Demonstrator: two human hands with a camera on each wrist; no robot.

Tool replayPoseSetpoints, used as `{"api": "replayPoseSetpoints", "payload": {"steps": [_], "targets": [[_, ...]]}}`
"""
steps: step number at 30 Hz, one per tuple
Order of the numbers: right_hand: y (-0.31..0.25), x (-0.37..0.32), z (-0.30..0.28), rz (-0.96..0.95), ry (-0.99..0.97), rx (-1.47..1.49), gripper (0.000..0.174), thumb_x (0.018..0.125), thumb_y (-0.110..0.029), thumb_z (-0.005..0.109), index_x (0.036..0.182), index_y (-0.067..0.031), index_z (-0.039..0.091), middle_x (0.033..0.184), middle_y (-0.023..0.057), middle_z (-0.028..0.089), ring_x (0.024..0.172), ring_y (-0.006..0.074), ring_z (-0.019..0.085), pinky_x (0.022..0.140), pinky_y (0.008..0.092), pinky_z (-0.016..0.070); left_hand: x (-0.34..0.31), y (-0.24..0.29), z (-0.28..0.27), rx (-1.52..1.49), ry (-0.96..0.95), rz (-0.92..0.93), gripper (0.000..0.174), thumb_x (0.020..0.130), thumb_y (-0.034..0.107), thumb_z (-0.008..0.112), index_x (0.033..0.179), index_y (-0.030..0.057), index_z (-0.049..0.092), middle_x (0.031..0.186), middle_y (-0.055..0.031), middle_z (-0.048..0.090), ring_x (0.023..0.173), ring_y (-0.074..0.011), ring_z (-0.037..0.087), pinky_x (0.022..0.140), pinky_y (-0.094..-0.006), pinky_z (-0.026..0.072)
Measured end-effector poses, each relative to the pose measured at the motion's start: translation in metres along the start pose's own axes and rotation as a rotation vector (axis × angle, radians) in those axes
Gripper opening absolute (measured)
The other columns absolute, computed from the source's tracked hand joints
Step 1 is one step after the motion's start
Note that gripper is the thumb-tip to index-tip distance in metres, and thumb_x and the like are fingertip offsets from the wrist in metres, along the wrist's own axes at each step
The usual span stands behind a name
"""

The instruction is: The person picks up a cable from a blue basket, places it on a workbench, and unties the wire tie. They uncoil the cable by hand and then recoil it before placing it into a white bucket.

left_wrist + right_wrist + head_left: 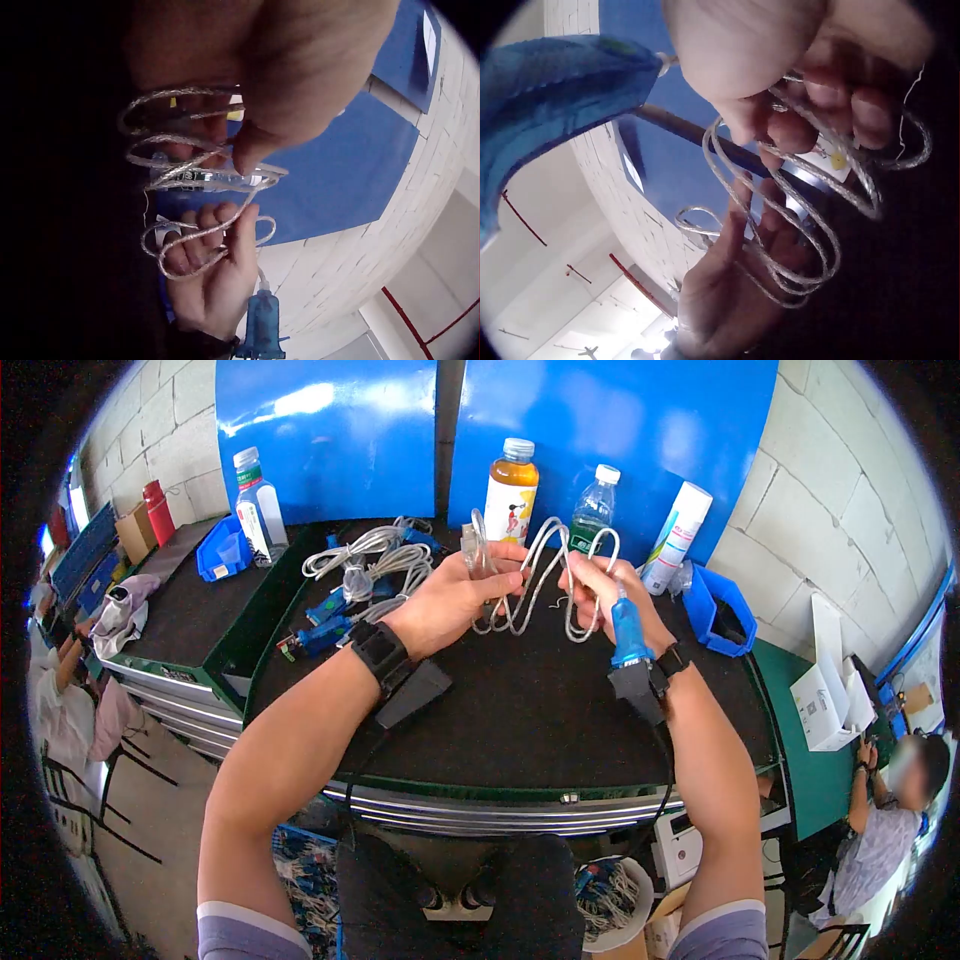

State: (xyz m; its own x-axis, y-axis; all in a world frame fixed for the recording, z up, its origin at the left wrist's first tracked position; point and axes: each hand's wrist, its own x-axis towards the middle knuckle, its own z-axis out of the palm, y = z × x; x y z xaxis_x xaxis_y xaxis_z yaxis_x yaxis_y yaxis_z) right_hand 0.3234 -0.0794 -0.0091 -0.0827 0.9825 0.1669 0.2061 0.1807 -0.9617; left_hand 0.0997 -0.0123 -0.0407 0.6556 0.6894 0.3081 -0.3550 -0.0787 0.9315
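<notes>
A clear-jacketed silvery cable (541, 550) hangs in loose loops between both hands, above the dark work surface (480, 730). The left hand (450, 598) pinches several of its loops between thumb and fingers, beside a metal-ended plug (468, 541). Curled round the cable's other side are the fingers of the right hand (625, 600). A translucent blue connector housing (627, 630) lies over the right wrist, joined to the cable; the left wrist view shows this housing (262, 324) below the right hand (214, 281). Loops (802, 217) spread between the hands in the right wrist view.
Bundled cables (375, 565) with blue connectors lie at the left. Behind the hands stand an orange drink bottle (512, 490), a clear bottle (594, 510) and a spray can (677, 538). Blue bins (222, 548) sit at both sides; another person (895, 825) is at the far right.
</notes>
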Motion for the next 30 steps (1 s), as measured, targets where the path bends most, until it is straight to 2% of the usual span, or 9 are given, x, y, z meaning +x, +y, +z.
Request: {"api": "replayPoseSetpoints", "payload": {"steps": [3, 6, 8, 10, 16, 18, 20, 22, 30], "targets": [[0.002, 0.002, 0.001, -0.041, 0.127, 0.035, 0.042, 0.098, -0.044, 0.056, 0.081, -0.0065, 0.061, 0.06, -0.0057, 0.046, 0.045, 0.0046, 0.04, 0.043, 0.0223, 0.0347, 0.007, -0.013, -0.012, 0.152, 0.053, -0.045, 0.027, 0.096, 0.019, 0.065, 0.118, 0.0052, 0.059, 0.097, -0.0024, 0.063, 0.087, -0.0097, 0.059, 0.074, -0.025, 0.0464], [0.006, 0.006, -0.006, -0.062, 0.191, 0.096, 0.043, 0.098, -0.045, 0.056, 0.078, -0.0077, 0.059, 0.055, -0.0057, 0.042, 0.043, 0.0052, 0.038, 0.041, 0.023, 0.0333, -0.002, 0.005, -0.002, 0.226, 0.155, -0.132, 0.027, 0.094, 0.022, 0.067, 0.115, 0.005, 0.06, 0.089, -0.0012, 0.061, 0.079, -0.0086, 0.057, 0.069, -0.0248, 0.046], [0.007, 0.008, -0.01, -0.09, 0.195, 0.119, 0.042, 0.098, -0.045, 0.057, 0.076, -0.0083, 0.058, 0.051, -0.0049, 0.04, 0.04, 0.0067, 0.039, 0.039, 0.0241, 0.0343, -0.001, 0.007, -0.003, 0.239, 0.153, -0.122, 0.028, 0.094, 0.023, 0.067, 0.114, 0.0053, 0.059, 0.087, -0.0006, 0.059, 0.077, -0.0084, 0.056, 0.067, -0.0248, 0.0456], [0.005, 0.008, -0.01, -0.078, 0.309, 0.098, 0.042, 0.098, -0.044, 0.057, 0.076, -0.0083, 0.057, 0.049, -0.0036, 0.042, 0.037, 0.0086, 0.042, 0.037, 0.0252, 0.0363, 0.0, 0.007, -0.005, 0.253, 0.151, -0.113, 0.028, 0.094, 0.025, 0.068, 0.113, 0.0056, 0.059, 0.086, 0.0, 0.058, 0.075, -0.0081, 0.054, 0.065, -0.0247, 0.0452], [0.006, 0.007, -0.007, -0.103, 0.25, 0.005, 0.042, 0.098, -0.044, 0.056, 0.08, -0.0057, 0.06, 0.049, 0.0004, 0.048, 0.037, 0.0127, 0.047, 0.038, 0.0279, 0.0403, 0.001, 0.003, -0.005, 0.02, 0.136, -0.076, 0.033, 0.088, 0.008, 0.063, 0.12, 0.0055, 0.055, 0.098, -0.0039, 0.058, 0.091, -0.0131, 0.056, 0.078, -0.0293, 0.0466], [0.003, 0.003, -0.003, -0.073, 0.247, -0.045, 0.038, 0.098, -0.041, 0.058, 0.08, -0.0072, 0.059, 0.051, -0.0029, 0.042, 0.042, 0.0077, 0.042, 0.042, 0.0259, 0.0392, 0.0, 0.006, 0.0, -0.063, 0.057, -0.118, 0.038, 0.083, 0.005, 0.058, 0.121, 0.0045, 0.055, 0.1, -0.0058, 0.061, 0.095, -0.0168, 0.059, 0.083, -0.0317, 0.0472], [0.004, 0.005, -0.004, -0.084, 0.247, -0.042, 0.039, 0.098, -0.041, 0.058, 0.08, -0.0067, 0.06, 0.051, -0.0029, 0.042, 0.042, 0.0075, 0.042, 0.042, 0.026, 0.0394, 0.002, 0.003, -0.002, -0.052, 0.038, -0.128, 0.039, 0.083, 0.007, 0.058, 0.122, 0.004, 0.054, 0.102, -0.0068, 0.062, 0.098, -0.0183, 0.06, 0.087, -0.0325, 0.0466], [0.006, 0.006, -0.007, -0.117, 0.27, -0.057, 0.043, 0.1, -0.041, 0.053, 0.081, -0.0036, 0.06, 0.049, 0.0002, 0.048, 0.039, 0.0125, 0.05, 0.039, 0.0282, 0.042, 0.002, 0.002, -0.002, -0.041, 0.02, -0.138, 0.04, 0.083, 0.009, 0.058, 0.123, 0.0036, 0.054, 0.105, -0.0078, 0.063, 0.101, -0.0197, 0.061, 0.09, -0.0334, 0.046], [0.006, 0.008, -0.008, -0.095, 0.281, -0.03, 0.042, 0.099, -0.042, 0.055, 0.08, -0.0043, 0.06, 0.049, 0.0001, 0.047, 0.038, 0.012, 0.048, 0.038, 0.0286, 0.0428, 0.003, 0.005, -0.004, -0.05, 0.033, -0.188, 0.037, 0.089, 0.017, 0.048, 0.124, 0.0044, 0.053, 0.108, -0.0096, 0.065, 0.105, -0.0219, 0.06, 0.094, -0.0363, 0.0437]]}}
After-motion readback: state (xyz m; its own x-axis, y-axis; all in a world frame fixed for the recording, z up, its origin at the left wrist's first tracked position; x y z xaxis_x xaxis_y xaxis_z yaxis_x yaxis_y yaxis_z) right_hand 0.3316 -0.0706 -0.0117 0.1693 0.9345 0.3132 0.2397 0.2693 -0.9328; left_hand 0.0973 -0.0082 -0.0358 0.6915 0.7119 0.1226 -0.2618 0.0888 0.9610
